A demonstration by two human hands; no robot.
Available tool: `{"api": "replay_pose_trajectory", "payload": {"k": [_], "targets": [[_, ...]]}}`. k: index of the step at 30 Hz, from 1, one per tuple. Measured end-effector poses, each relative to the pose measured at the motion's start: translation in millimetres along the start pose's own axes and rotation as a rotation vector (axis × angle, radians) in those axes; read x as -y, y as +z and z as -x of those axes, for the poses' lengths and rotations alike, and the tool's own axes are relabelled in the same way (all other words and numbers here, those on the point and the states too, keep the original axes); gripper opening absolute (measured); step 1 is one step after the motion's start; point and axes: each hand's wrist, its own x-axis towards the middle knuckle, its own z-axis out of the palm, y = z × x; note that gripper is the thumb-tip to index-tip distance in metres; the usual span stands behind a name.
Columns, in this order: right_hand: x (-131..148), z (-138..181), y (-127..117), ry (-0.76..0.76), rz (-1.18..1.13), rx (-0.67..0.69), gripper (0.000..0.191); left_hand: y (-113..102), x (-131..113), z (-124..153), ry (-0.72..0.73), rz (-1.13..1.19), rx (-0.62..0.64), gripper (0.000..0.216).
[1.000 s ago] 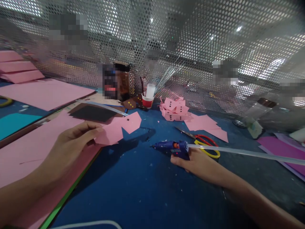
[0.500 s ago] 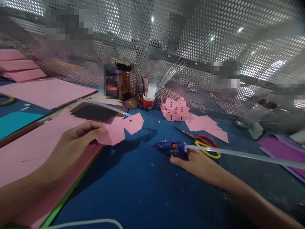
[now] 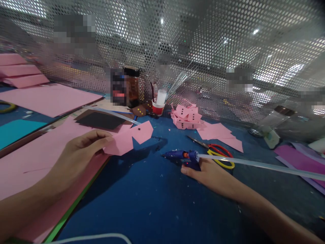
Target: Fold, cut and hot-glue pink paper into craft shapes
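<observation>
We see a folded pink paper cut-out (image 3: 128, 138), matt and smooth; a blue plastic glue gun (image 3: 179, 155), slightly glossy; a shiny perforated metal screen (image 3: 215, 44) at the far side; a scuffed, matt blue tabletop (image 3: 152, 203).

- The pink paper cut-out (image 3: 129, 137) is a flat, angular piece with several straight-cut corners and a crease across its middle. Near its far tip sit a small black square and a few tiny yellow dots. It is pinched at its near-left edge by the left hand (image 3: 81, 150) and held just above the table, roughly level, with its tip pointing right.
- The glue gun (image 3: 181, 156) is blue with an orange collar. Its nozzle points left and a small red light shows on the grip. The right hand (image 3: 207, 173) wraps the grip.
- A long clear glue stick (image 3: 254, 165) juts from the gun's back, running right.
</observation>
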Motion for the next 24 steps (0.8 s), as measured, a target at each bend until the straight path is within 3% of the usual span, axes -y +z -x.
{"api": "replay_pose_trajectory", "payload": {"k": [7, 11, 24], "targets": [[-3, -1, 4, 0.067, -0.219, 0.028, 0.03, -1, -1, -1, 0.031, -0.073, -0.002, 0.025], [1, -2, 5, 0.034, -0.3, 0.002, 0.03, 1, -3, 4, 0.043, -0.053, 0.061, 0.023], [9, 8, 27, -0.016, -0.317, -0.154, 0.037, 5, -10, 16, 0.112, -0.082, 0.181, 0.026]]}}
